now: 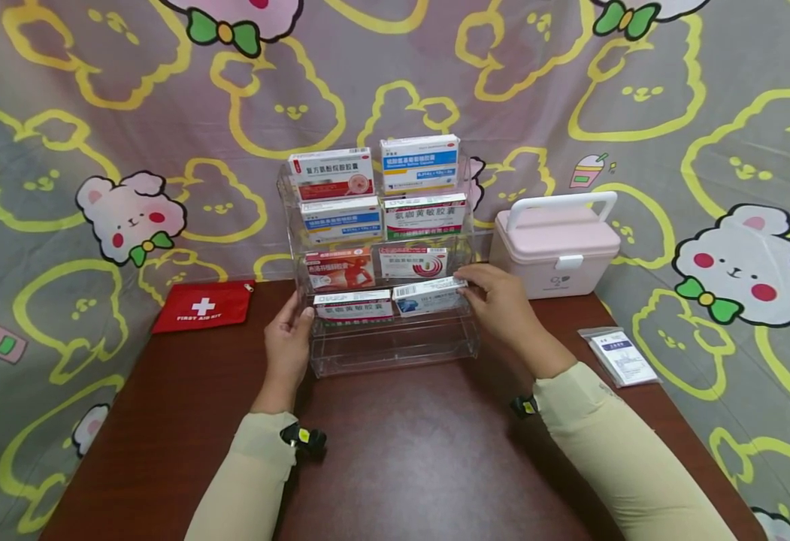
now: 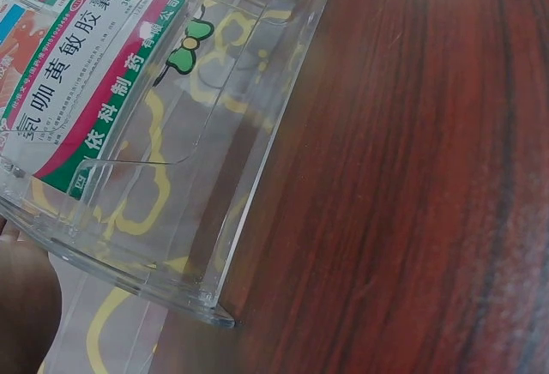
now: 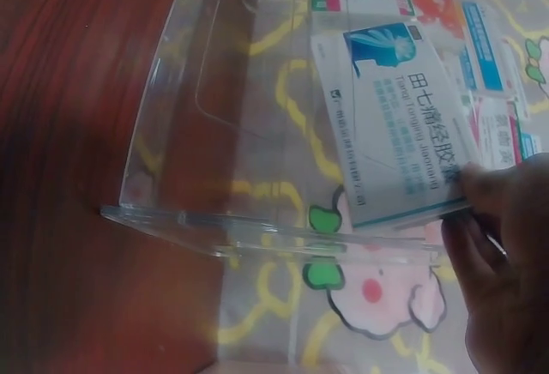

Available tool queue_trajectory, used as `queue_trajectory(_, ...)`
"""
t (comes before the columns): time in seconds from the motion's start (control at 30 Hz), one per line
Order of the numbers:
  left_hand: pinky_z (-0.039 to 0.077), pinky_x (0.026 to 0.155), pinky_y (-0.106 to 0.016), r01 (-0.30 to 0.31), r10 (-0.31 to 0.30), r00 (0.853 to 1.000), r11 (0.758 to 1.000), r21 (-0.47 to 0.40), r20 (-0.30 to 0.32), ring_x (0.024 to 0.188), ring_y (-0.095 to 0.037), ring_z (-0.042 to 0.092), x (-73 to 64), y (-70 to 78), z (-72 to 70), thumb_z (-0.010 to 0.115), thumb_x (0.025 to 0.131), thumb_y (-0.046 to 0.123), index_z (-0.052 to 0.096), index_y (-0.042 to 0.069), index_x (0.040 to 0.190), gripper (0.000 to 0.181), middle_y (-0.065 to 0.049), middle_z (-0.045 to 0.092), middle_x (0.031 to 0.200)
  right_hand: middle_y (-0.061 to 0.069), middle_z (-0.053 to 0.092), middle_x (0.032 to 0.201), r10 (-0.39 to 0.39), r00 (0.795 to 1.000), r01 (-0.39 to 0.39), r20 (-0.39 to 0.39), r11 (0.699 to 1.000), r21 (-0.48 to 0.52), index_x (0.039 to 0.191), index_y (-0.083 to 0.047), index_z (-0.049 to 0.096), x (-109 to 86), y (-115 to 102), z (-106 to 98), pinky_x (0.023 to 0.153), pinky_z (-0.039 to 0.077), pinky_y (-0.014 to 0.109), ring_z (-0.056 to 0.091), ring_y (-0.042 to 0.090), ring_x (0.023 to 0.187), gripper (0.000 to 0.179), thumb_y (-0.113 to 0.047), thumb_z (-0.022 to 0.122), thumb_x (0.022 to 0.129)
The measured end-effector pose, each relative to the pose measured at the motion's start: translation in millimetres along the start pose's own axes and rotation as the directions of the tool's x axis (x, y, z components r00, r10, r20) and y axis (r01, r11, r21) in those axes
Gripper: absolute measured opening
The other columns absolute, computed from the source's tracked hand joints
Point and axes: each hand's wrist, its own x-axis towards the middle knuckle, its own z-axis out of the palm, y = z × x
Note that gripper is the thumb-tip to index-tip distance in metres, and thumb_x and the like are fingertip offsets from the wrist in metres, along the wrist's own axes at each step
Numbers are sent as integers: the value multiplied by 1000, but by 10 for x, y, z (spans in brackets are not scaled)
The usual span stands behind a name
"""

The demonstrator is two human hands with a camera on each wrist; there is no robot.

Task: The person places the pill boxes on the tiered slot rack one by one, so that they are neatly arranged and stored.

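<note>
A clear acrylic display rack (image 1: pixel 395 361) stands on the table with medicine boxes in its tiers. My right hand (image 1: pixel 503 308) pinches the right end of a white and blue medicine box (image 3: pixel 395 125) between thumb and fingers. That box sits tilted in the right half of the lowest filled tier. Beside it, on the left, is a white, magenta and green medicine box (image 2: pixel 103 74). At the rack's left side edge, my left hand (image 1: pixel 288 342) grips the rack, thumb toward the front; only a bit of this hand shows in the left wrist view.
Several more boxes, such as a red and white box (image 1: pixel 330 174), fill the upper tiers. A red first aid pouch (image 1: pixel 204 304) lies at left. A pink lidded case (image 1: pixel 557 248) stands at right, with a clear-bagged white packet (image 1: pixel 621 357) nearer. A patterned curtain (image 1: pixel 381 68) hangs behind.
</note>
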Motion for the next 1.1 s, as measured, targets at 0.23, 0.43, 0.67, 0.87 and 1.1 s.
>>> queue_trajectory(0.23,51,107,-11,8,-8,1000,1000,24,6,148,-24,55,15,-9,-26,66,109,8,52,4,161,54,-15,55,164,16,79,122,0,999,6,46,992,-128,118,-1,80,1,-54,14,102,61,51,74,35,117,22,-1,80,96)
queue_trajectory(0.43,50,108,-11,14,-14,1000,999,29,2,148,-24,56,11,-44,-31,67,109,7,53,5,161,54,-14,56,163,15,78,117,16,996,0,88,984,-177,112,-2,79,-1,-99,24,103,60,48,71,34,116,13,-2,76,99)
queue_trajectory(0.67,50,109,-13,16,-16,1000,1000,-3,4,147,-23,56,13,-40,-22,66,109,6,53,5,161,53,-16,56,162,15,78,113,10,997,4,81,985,-171,111,-1,78,-23,-108,19,101,60,49,72,35,111,12,-1,77,98)
queue_trajectory(0.87,50,110,-13,22,-22,1000,1000,-4,4,146,-21,57,34,-36,-6,65,109,6,53,4,161,53,-16,55,163,15,77,117,48,996,-38,69,990,-137,117,-2,78,-134,-72,-8,99,59,51,70,34,112,20,-5,80,98)
queue_trajectory(1.1,52,104,-10,1,0,1000,999,39,-23,136,-13,62,26,-54,-34,67,108,6,56,5,159,52,-17,58,160,13,78,117,31,1000,-32,-3,996,-89,118,-2,79,-402,20,6,99,58,52,71,33,113,24,-9,84,96)
